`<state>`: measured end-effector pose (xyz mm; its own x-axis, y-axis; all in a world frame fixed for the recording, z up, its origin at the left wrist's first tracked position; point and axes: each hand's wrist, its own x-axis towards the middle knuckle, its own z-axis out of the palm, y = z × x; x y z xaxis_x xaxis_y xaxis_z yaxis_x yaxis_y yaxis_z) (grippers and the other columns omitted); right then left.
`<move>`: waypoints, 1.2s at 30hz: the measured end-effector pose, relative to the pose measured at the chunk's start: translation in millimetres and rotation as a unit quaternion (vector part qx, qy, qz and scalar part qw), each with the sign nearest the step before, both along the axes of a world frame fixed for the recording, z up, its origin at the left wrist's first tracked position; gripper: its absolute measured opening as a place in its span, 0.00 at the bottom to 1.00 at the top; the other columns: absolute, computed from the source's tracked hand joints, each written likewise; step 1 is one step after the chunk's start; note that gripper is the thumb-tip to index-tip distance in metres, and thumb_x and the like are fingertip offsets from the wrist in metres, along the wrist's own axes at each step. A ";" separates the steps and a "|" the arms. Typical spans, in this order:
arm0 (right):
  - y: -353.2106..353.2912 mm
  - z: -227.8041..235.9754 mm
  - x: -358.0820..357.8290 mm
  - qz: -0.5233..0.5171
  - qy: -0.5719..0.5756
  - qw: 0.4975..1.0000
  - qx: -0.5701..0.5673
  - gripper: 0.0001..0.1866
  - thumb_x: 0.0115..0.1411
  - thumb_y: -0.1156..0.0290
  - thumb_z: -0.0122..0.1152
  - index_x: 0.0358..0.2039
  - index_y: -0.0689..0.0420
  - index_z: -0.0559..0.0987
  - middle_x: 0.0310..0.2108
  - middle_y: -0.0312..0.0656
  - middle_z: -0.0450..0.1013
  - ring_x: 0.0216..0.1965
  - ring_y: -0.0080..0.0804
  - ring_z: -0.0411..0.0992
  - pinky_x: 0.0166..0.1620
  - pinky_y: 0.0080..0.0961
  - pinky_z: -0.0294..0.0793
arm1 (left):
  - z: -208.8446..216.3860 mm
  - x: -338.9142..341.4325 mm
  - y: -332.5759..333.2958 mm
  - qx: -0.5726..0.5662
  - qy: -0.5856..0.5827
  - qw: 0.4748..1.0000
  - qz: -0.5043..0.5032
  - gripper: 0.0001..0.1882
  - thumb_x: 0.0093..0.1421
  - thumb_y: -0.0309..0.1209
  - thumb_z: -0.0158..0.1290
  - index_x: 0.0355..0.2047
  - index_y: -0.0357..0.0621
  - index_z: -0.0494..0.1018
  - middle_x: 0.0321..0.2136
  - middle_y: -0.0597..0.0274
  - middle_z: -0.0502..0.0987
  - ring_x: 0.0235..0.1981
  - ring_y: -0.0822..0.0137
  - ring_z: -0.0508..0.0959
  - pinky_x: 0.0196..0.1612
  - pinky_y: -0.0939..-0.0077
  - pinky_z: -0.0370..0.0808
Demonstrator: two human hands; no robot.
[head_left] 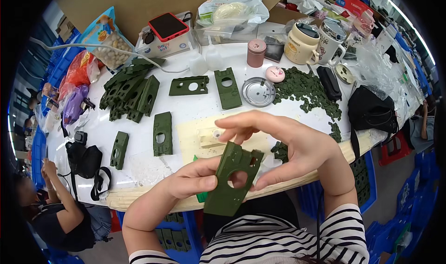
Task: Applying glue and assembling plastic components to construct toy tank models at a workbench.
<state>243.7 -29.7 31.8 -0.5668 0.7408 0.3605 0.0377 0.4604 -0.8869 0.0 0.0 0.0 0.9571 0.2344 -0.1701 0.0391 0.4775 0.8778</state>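
1. Both hands share one dark green plastic plate (231, 180) with a round hole in it, held just above the near table edge (139, 196). Left hand (190, 180) pinches the plate's left edge, thumb on top and fingers underneath, closed on it. Looks like the steadying hand.
2. Right hand (297, 148) arches over the plate's far end. Thumb presses the right edge beside the hole and the index finger curls in toward the top. Also closed on the plate. Cannot tell if it holds a small part too.
3. Plate is tilted, face up toward the person, probably so the hole and far end stay in view.
4. Far left: snack bags (88, 59), then a stack of matching green plates (130, 94) leaning on each other. That reads as the supply pile.
5. Left of centre: single plates lie flat and apart on the white table top (186, 108), two near ones (162, 134) and two farther back (227, 87).
6. Centre, just beyond the hands: pale sheet (195, 138) with a small cream piece on it.
7. Farther right: round metal lid (259, 92), a pink cylinder tin (256, 53), and a spread of small green pieces (306, 92) within the right hand's reach.
8. Far right: two mugs (316, 43) and a black bag (371, 110) at the table edge.
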 end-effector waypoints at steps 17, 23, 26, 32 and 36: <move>-13.5 3.2 -13.9 -0.240 -0.060 0.957 0.152 0.29 0.43 0.64 0.73 0.45 0.60 0.73 0.34 0.40 0.72 0.36 0.34 0.70 0.43 0.29 0.67 | -10.8 12.9 -5.2 0.033 -0.123 0.946 0.299 0.46 0.48 0.42 0.65 0.60 0.51 0.48 0.57 0.47 0.59 0.53 0.49 0.70 0.50 0.56 0.75; -52.8 8.4 78.4 -0.434 -0.395 0.807 0.063 0.06 0.51 0.74 0.63 0.27 0.62 0.78 0.23 0.46 0.73 0.22 0.36 0.73 0.29 0.26 0.72 | -7.5 10.5 -6.5 0.079 -0.106 0.949 0.288 0.45 0.47 0.45 0.65 0.58 0.46 0.52 0.56 0.47 0.61 0.52 0.48 0.70 0.51 0.54 0.73; -68.1 -14.4 117.6 -0.457 -0.545 0.700 0.061 0.05 0.49 0.75 0.58 0.21 0.63 0.77 0.23 0.50 0.73 0.26 0.46 0.74 0.30 0.36 0.73 | -10.5 12.0 -6.6 0.088 -0.100 0.954 0.269 0.45 0.46 0.46 0.65 0.57 0.43 0.53 0.55 0.46 0.62 0.51 0.48 0.70 0.52 0.52 0.72; -63.4 -42.1 126.1 -0.409 -0.660 0.620 0.118 0.02 0.43 0.78 0.57 0.16 0.61 0.76 0.21 0.47 0.73 0.25 0.43 0.74 0.29 0.32 0.74 | -9.8 14.9 -7.6 0.099 -0.087 0.952 0.278 0.46 0.44 0.48 0.66 0.56 0.43 0.54 0.53 0.50 0.65 0.49 0.53 0.74 0.47 0.58 0.78; -59.4 -47.3 122.2 -0.388 -0.683 0.593 0.177 0.01 0.41 0.78 0.56 0.17 0.60 0.75 0.21 0.43 0.72 0.27 0.38 0.74 0.28 0.29 0.74 | -10.2 13.7 -6.5 0.107 -0.094 0.950 0.279 0.45 0.45 0.48 0.66 0.56 0.42 0.54 0.53 0.50 0.65 0.49 0.53 0.73 0.48 0.57 0.77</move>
<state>365.9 -89.1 -15.6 -0.0467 0.9845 0.1688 0.9321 -0.0178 0.3618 13.7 -6.5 -10.2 0.6832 0.7233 0.1001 -0.3338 0.1875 0.9238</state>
